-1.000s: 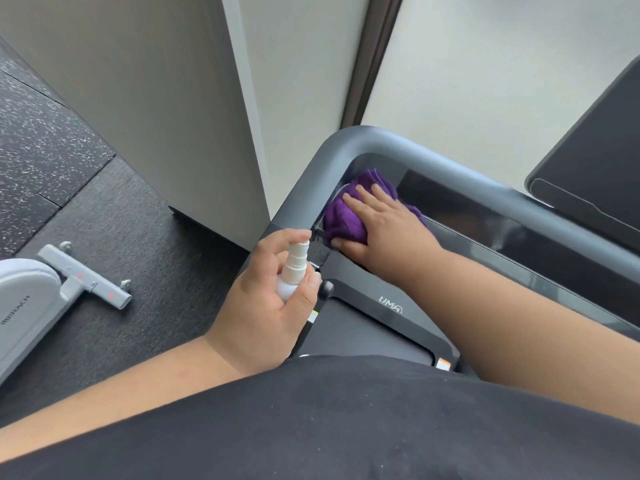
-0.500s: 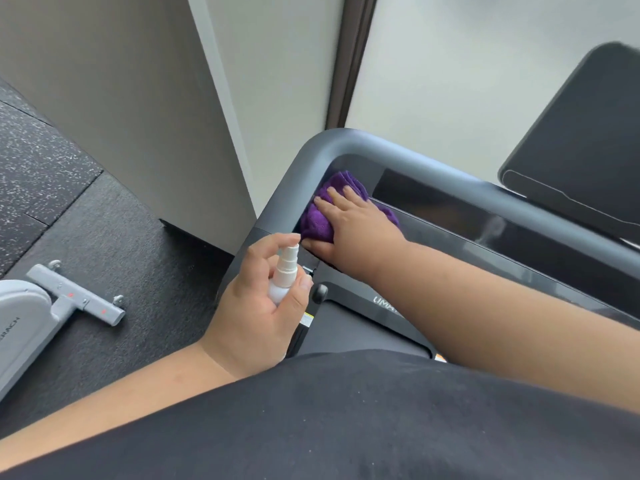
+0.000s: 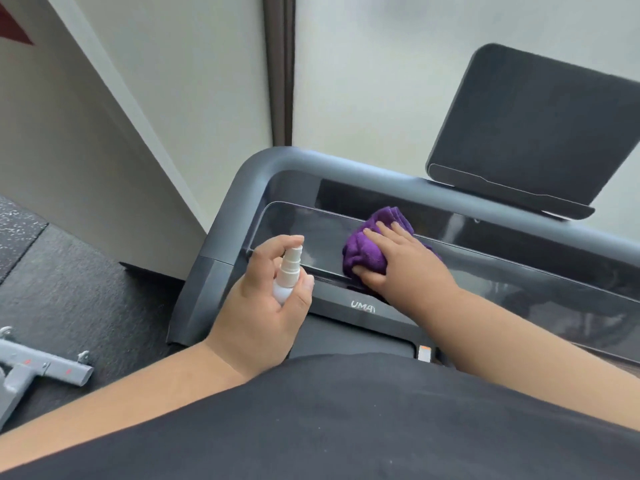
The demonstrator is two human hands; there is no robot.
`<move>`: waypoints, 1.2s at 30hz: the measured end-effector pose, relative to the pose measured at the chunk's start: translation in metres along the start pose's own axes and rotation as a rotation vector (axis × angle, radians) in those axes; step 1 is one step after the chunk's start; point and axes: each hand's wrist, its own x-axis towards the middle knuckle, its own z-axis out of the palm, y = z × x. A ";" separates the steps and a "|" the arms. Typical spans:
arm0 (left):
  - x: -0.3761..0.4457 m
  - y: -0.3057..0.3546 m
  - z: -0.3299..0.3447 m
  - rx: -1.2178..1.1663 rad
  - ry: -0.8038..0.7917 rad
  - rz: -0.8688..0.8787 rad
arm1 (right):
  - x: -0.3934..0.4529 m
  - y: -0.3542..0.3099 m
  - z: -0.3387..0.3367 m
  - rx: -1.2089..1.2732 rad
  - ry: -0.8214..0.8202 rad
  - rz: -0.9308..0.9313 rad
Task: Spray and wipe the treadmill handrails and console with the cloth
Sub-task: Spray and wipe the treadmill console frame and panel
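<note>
**Wiping the console panel, spray bottle held ready**

Dark speckled gym flooring (image 3: 79, 292) runs along the nine o'clock side of the view, with a grey piece of other equipment (image 3: 41, 370) lying on it at about eight o'clock; pale wall panels close off the far side.

Nearest, at about seven o'clock, the left hand (image 3: 258, 306) wraps its fingers round a small white spray bottle (image 3: 289, 275), held upright with the forefinger arched over the nozzle top. The nozzle faces the glossy console panel (image 3: 298, 233), which sits just beyond it.

Further out, toward the centre, the right hand (image 3: 398, 261) reaches across from four o'clock, forearm stretched low over the treadmill. Its fingers lie nearly flat on a bunched purple cloth (image 3: 367, 247), thumb tucked under the near edge, pressing it onto the panel.

Beyond both, the grey handrail (image 3: 346, 166) curves round from ten o'clock, and a dark tablet-style screen (image 3: 540, 133) stands at one o'clock.

The step in hand looks like wiping the console. The stretch toward three o'clock probably remains, so the next move calls for sliding the cloth on that way with steady pressure, perhaps after another spray.
</note>
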 end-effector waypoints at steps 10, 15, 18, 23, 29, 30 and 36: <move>-0.008 -0.008 -0.013 0.045 -0.004 -0.015 | -0.014 0.010 0.005 -0.101 0.056 0.077; -0.026 -0.020 -0.034 0.085 0.061 -0.096 | 0.023 -0.052 0.015 -0.128 0.041 -0.105; -0.030 -0.017 -0.039 0.098 0.061 -0.065 | 0.050 -0.097 0.022 -0.130 0.030 -0.206; -0.033 -0.017 -0.040 0.116 0.074 -0.051 | 0.068 -0.123 0.026 -0.128 0.026 -0.279; -0.021 -0.014 -0.027 0.084 0.019 -0.050 | 0.040 -0.076 0.025 -0.085 0.088 -0.203; -0.018 -0.013 -0.022 0.068 -0.001 -0.037 | 0.034 -0.065 0.024 -0.080 0.095 -0.183; 0.004 -0.005 0.009 0.029 -0.108 0.030 | -0.003 0.005 0.017 -0.037 0.148 -0.021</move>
